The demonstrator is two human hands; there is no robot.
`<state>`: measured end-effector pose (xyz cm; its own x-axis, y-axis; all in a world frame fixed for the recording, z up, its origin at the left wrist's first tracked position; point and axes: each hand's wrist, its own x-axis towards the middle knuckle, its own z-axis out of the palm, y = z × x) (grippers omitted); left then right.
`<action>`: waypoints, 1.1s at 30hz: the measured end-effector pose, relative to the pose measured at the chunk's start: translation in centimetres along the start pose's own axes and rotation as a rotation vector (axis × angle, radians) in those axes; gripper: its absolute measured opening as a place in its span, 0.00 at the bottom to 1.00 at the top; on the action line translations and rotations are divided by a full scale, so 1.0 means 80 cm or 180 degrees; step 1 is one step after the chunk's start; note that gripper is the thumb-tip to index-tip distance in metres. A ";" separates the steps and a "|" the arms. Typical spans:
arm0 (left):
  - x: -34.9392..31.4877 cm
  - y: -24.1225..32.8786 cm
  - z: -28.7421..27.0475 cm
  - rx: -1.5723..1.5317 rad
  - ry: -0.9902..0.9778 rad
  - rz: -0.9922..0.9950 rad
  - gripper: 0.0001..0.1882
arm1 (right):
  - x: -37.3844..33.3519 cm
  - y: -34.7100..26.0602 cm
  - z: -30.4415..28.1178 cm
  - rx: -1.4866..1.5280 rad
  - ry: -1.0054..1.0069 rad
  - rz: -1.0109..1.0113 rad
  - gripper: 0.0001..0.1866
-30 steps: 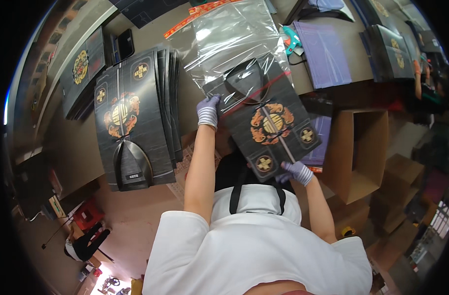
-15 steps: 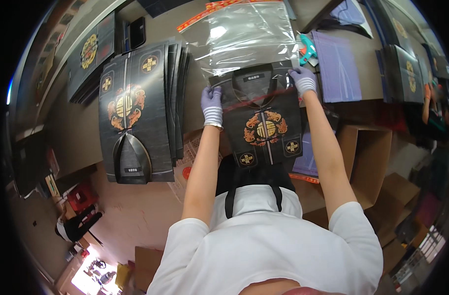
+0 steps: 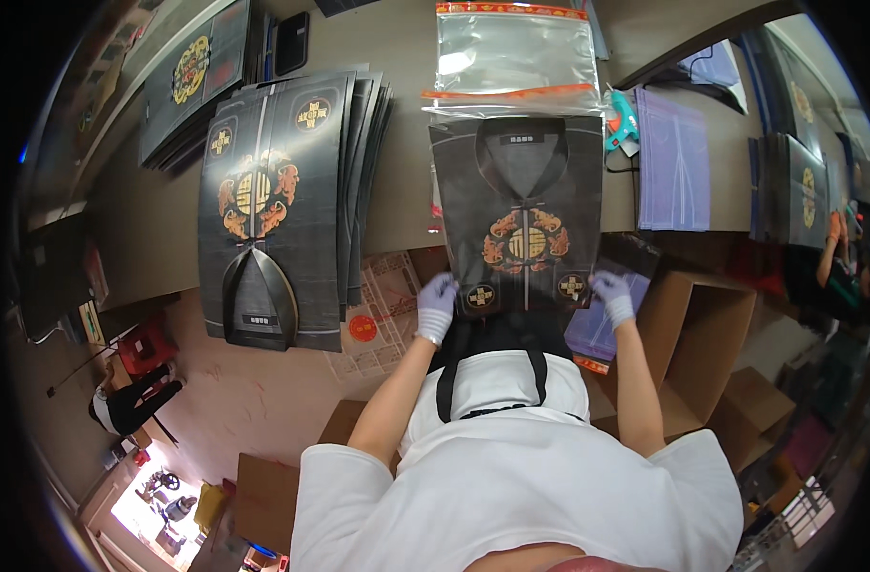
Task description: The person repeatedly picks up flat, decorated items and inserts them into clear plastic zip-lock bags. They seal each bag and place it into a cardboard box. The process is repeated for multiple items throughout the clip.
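Note:
A black shirt-shaped paper garment (image 3: 526, 195), with a collar and an orange-and-gold round emblem, lies in front of me, its lower end past the table edge. My left hand (image 3: 437, 296), in a pale purple glove with a striped cuff, has its fingers closed at the lower left corner. At the lower right corner, my right hand (image 3: 610, 292), gloved alike, pinches the edge. Above the collar spreads a clear plastic bag (image 3: 513, 57) with red-orange strips. Film shows along the garment's left side; whether the garment is inside the bag I cannot tell.
A stack of similar black garments (image 3: 268, 205) stands left, with a dark phone (image 3: 292, 45) behind it. A teal glue gun (image 3: 622, 122) and purple folded sheets (image 3: 673, 162) lie right. An open cardboard box (image 3: 687, 343) stands below the table's right side. Another person (image 3: 135, 398) is far left.
My hands have moved from the garment's upper corners down to its lower corners. The red strip that crossed the garment's chest now lies above its collar, and the bag is straighter.

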<state>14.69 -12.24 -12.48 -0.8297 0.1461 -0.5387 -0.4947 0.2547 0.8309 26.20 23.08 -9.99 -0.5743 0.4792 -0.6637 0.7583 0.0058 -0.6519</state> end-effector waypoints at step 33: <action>0.135 0.180 0.027 0.0546 0.0017 0.1035 0.23 | 0.034 -0.106 -0.027 0.1254 0.0492 -0.0156 0.16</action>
<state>-0.87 -4.88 -6.63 -0.9380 0.2411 -0.2491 -0.1545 0.3525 0.9230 18.89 26.19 -5.48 -0.5308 0.6129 -0.5853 0.5383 -0.2895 -0.7915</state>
